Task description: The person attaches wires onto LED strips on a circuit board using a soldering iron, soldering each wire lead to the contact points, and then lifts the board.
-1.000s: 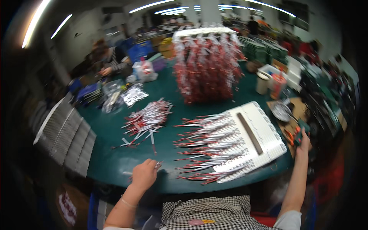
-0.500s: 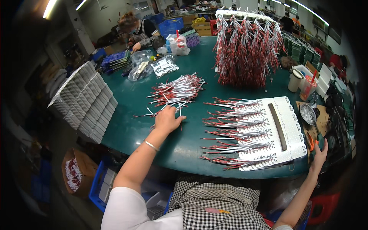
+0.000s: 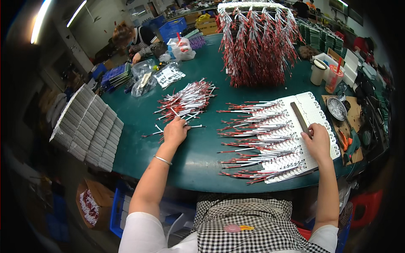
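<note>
My left hand (image 3: 175, 131) is closed over short red-and-white wires at the near side of a loose wire pile (image 3: 192, 99). White wire ends stick out past its fingers; the exact grip is partly hidden. To the right lies a white board sheet (image 3: 280, 168) with rows of red-and-white wires (image 3: 244, 143) fanning out leftward. Across the sheet rests a dark flat bar (image 3: 298, 116). My right hand (image 3: 318, 141) has thumb and fingers closed about its near end, which they cover.
A stack of white boards (image 3: 86, 130) stands at the left table edge. At the back, a wire-hung rack (image 3: 259, 46) rises. A green-handled tool (image 3: 352, 147), orange-handled pliers (image 3: 345, 141) and metal bowl (image 3: 336, 108) sit right. Another person (image 3: 137, 40) works at the far left.
My right hand has moved left from beside the green-handled tool onto the bar. My left hand's thumb has drawn in toward its fingers among the wires. The whole view has shifted slightly.
</note>
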A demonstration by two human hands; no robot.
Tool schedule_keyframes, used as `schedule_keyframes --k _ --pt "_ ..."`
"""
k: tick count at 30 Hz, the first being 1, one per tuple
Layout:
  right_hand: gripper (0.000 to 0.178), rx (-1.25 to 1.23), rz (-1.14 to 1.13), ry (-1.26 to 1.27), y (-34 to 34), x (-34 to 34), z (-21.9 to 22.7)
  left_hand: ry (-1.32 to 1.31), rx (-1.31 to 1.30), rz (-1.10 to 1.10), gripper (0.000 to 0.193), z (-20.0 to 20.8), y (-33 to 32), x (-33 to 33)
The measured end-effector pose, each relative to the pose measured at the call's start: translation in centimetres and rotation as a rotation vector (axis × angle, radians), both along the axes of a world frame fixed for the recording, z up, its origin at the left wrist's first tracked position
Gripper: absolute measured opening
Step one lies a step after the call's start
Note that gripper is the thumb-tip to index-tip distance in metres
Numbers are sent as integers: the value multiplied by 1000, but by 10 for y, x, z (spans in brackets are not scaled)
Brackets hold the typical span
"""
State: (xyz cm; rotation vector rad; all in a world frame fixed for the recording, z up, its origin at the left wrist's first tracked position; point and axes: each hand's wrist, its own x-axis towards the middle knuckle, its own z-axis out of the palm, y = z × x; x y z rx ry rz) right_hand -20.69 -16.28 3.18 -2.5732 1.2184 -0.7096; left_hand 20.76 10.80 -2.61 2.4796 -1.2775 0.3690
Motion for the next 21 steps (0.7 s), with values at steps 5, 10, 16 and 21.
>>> schedule_keyframes --k 5,10,16,21 --pt "29 -85 -126 193 -6 10 -8 -238 -57 -34 20 -9 -10 5" --pt "25 -181 -84 134 -12 3 -11 -314 -98 -124 46 1 -33 -41" --pt "27 -208 -359 -112 31 -87 13 -7 -192 -634 55 42 -53 -172" --pt "26 -153 -553 -93 71 -160 -5 115 22 -849 77 49 -55 -234"
